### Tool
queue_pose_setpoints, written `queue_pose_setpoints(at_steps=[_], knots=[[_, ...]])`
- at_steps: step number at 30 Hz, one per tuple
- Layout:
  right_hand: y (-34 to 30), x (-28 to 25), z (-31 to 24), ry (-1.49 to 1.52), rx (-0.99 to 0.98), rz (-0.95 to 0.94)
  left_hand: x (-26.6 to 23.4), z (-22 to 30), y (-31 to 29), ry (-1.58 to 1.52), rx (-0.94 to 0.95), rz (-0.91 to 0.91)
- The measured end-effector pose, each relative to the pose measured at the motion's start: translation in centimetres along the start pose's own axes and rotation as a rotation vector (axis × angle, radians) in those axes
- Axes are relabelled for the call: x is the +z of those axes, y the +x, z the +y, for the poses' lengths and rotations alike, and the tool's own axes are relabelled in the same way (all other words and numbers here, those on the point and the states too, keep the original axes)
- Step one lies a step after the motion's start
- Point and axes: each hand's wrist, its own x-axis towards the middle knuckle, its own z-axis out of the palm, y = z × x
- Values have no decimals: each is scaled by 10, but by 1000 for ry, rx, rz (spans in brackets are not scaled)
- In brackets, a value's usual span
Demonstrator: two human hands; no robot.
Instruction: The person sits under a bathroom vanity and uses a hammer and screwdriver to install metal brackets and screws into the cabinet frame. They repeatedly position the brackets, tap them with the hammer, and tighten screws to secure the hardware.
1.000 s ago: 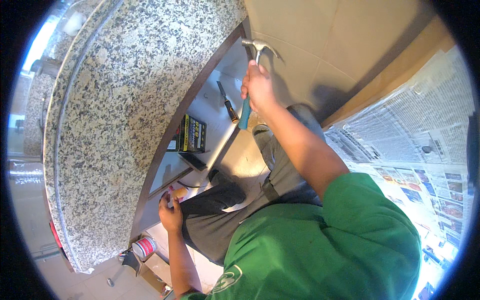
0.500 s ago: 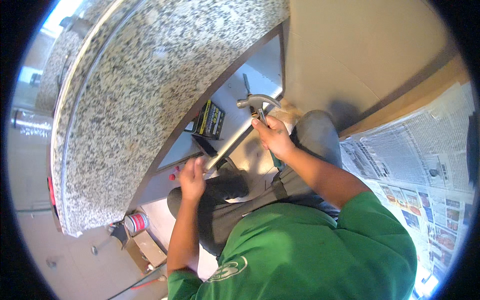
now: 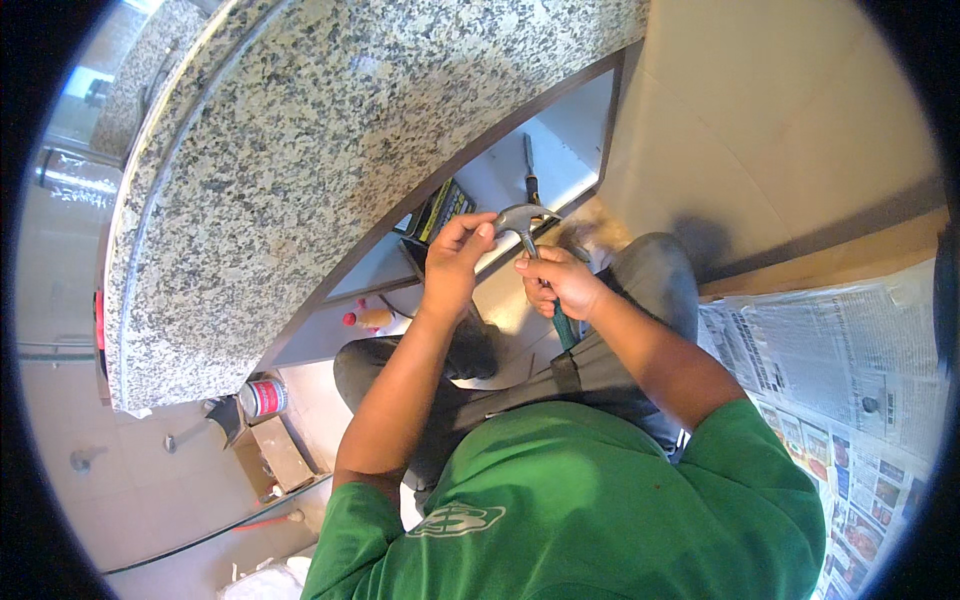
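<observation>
A claw hammer (image 3: 524, 218) with a steel head and green grip is in my right hand (image 3: 568, 282), whose fingers wrap round its handle below the head. My left hand (image 3: 455, 255) is up beside the striking face, fingers and thumb drawn together. Its fingertips meet or nearly meet the hammer head; anything small between them is hidden. Just beyond the hammer, a chisel (image 3: 531, 170) with a black and yellow handle lies in the open cabinet. A black and yellow box (image 3: 449, 208) stands behind my left hand.
The speckled granite countertop (image 3: 290, 170) overhangs the cabinet at the left. Below my left forearm is a bottle with a red cap (image 3: 350, 319). A paint can (image 3: 262, 397) and a cardboard box (image 3: 283, 455) sit at lower left. Newspaper (image 3: 830, 370) covers a surface at right.
My left hand has risen to the right, from near the red-capped bottle to the hammer head. The right hand keeps the hammer, slightly lower. The view has shifted a little.
</observation>
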Motion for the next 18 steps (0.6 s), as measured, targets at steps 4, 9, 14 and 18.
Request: queue_pose_setpoints(at_steps=[4,9,14,18], knots=[[3,-2,-5,57,41,-139,13,1,-7,-541,-102,31],[4,-6,-3,122,73,-240,4,-7,-1,-571,-224,92],[4,-3,-4,100,67,-274,4,-17,-11,-316,-77,164],[5,-7,-2,110,76,-274,-4,1,-21,-61,147,136]])
